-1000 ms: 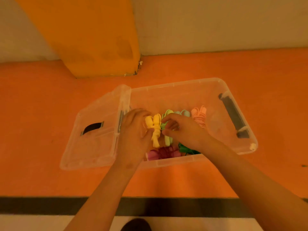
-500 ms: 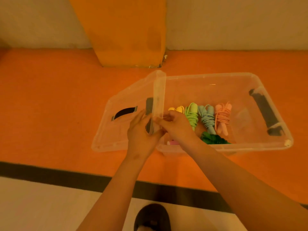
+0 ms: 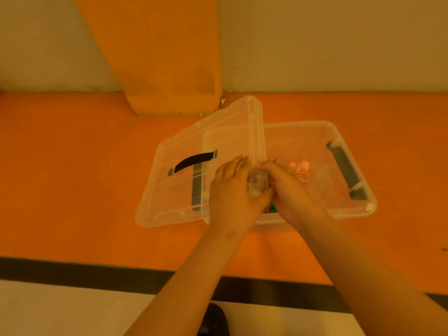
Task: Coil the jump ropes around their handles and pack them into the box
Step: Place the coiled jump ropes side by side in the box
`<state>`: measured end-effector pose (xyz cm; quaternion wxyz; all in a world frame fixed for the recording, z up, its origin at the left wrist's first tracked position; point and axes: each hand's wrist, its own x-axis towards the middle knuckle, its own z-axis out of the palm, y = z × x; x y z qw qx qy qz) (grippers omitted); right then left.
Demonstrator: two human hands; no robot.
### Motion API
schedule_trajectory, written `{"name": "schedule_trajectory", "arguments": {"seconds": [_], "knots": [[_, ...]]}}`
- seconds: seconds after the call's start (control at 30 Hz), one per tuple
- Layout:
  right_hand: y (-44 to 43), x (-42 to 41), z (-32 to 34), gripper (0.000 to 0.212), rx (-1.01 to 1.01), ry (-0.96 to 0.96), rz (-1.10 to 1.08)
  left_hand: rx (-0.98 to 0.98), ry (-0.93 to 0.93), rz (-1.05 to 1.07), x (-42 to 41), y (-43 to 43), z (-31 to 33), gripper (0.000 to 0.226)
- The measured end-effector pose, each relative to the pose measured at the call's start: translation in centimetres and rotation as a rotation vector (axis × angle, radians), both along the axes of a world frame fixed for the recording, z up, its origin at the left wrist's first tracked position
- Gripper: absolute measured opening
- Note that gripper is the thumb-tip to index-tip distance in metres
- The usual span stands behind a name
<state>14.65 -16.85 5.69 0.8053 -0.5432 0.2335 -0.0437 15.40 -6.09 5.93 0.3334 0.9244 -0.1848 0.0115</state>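
We are holding the clear lid (image 3: pixel 184 170) by its right edge, our left hand (image 3: pixel 232 197) and right hand (image 3: pixel 288 190) close together, fingers pinching the plastic rim. The lid is tilting over the left half of the box (image 3: pixel 339 134), which is sitting on the orange floor (image 3: pixel 72 178) with a coiled pink jump rope (image 3: pixel 301 170) inside, right of our hands. We should be lining up the corners before pressing down, keeping every coil below the rim.

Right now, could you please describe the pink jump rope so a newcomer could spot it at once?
On the orange floor sits a clear plastic box, its lid part-way over it. Inside, just right of the right hand, lies the jump rope: a coiled pink bundle, the only pink thing there.
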Motion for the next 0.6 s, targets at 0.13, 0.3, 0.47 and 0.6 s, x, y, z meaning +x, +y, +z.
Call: {"name": "schedule_trajectory", "arguments": {"seconds": [0.13, 0.3, 0.47, 0.6], "knots": [[-4.7, -1.8, 0.9, 0.012, -0.126, -0.007, -0.087, 0.171, 0.074, -0.223, -1.0, -4.1, 1.9, 0.078], [-10.4, -4.9, -0.3, 0.024, -0.433, 0.148, -0.179, 0.24, 0.057, -0.182, -1.2, -4.2, 1.1, 0.065], [-12.9, -5.7, -2.1, 0.017, -0.637, 0.281, -0.186, 0.25, 0.088, -0.039, -0.2, -1.5, -1.0, 0.066], [-13.5, -5.9, -2.5, 0.031, -0.936, 0.292, -0.185, 0.247, 0.021, 0.206, 0.9, 1.9, -2.3, 0.073]]}}
